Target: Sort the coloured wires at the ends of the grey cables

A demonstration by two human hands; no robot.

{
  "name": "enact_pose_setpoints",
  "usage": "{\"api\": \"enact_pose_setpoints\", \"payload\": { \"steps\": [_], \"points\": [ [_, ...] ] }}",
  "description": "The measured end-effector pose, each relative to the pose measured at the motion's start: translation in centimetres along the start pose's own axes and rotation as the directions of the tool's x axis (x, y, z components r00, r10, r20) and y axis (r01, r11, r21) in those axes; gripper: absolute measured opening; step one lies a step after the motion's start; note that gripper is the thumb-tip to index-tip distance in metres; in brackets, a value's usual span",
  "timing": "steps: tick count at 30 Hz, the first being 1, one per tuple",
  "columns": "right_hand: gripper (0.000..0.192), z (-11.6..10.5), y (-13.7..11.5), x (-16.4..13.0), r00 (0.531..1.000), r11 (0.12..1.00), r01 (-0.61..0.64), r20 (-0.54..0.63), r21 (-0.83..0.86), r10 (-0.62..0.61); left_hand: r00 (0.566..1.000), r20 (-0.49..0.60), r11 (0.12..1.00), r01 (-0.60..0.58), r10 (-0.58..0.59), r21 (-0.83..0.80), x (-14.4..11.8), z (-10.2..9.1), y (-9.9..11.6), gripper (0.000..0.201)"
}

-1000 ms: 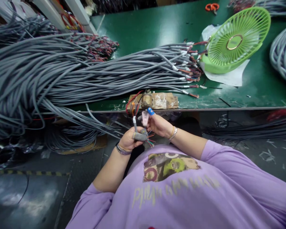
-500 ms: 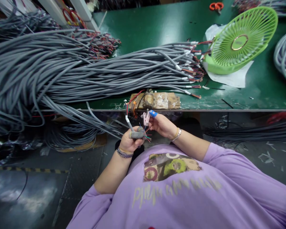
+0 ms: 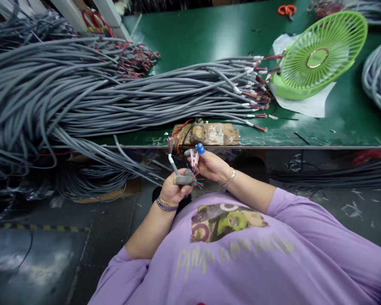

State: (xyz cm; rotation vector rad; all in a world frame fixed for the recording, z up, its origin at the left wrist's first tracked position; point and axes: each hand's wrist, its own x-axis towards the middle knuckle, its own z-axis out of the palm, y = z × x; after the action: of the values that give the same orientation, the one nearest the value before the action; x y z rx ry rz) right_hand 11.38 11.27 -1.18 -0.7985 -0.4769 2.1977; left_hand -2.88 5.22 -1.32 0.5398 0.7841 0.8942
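Head view: the left hand (image 3: 173, 189) is closed around a grey cable (image 3: 175, 168) just below the bench edge (image 3: 305, 146), its taped thumb (image 3: 184, 180) pressing the coloured wires (image 3: 197, 183) that fan out by the fingers. The right hand (image 3: 211, 165) pinches a small pink clip (image 3: 194, 159) between thumb and blue-capped finger (image 3: 201, 148), just above those wires. The thin wires could slip from the thumb or tangle, since they splay loosely. The heavy cable pile (image 3: 82, 93) overhangs the edge and could drag on the held cable. A green fan (image 3: 320, 53) stands well apart.
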Motion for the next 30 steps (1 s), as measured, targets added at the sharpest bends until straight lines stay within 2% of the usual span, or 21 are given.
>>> {"api": "enact_pose_setpoints", "payload": {
  "steps": [6, 16, 23, 30],
  "points": [
    [0.039, 0.7, 0.0, 0.0, 0.997, 0.998, 0.054, -0.058, 0.036, -0.052, 1.0, -0.02, 1.0, 0.007, -0.007, 0.006, 0.1, 0.1, -0.3, 0.024],
    [0.054, -0.3, 0.1, -0.5, 0.997, 0.998, -0.069, 0.025, -0.004, 0.069, 0.999, -0.045, 1.0, -0.01, 0.011, 0.027, -0.4, 0.3, -0.2, 0.028],
    [0.037, -0.5, -0.7, -1.5, 0.997, 0.998, -0.058, 0.046, -0.012, 0.058, 0.992, -0.089, 0.995, -0.086, 0.09, 0.044, -1.2, 0.9, -0.3, 0.027],
    [0.024, -0.9, -0.4, -1.3, 0.995, 0.998, 0.051, 0.089, -0.037, -0.048, 0.964, -0.179, 0.98, -0.199, 0.198, 0.009, -1.2, 1.3, -0.6, 0.025]
  ]
}}
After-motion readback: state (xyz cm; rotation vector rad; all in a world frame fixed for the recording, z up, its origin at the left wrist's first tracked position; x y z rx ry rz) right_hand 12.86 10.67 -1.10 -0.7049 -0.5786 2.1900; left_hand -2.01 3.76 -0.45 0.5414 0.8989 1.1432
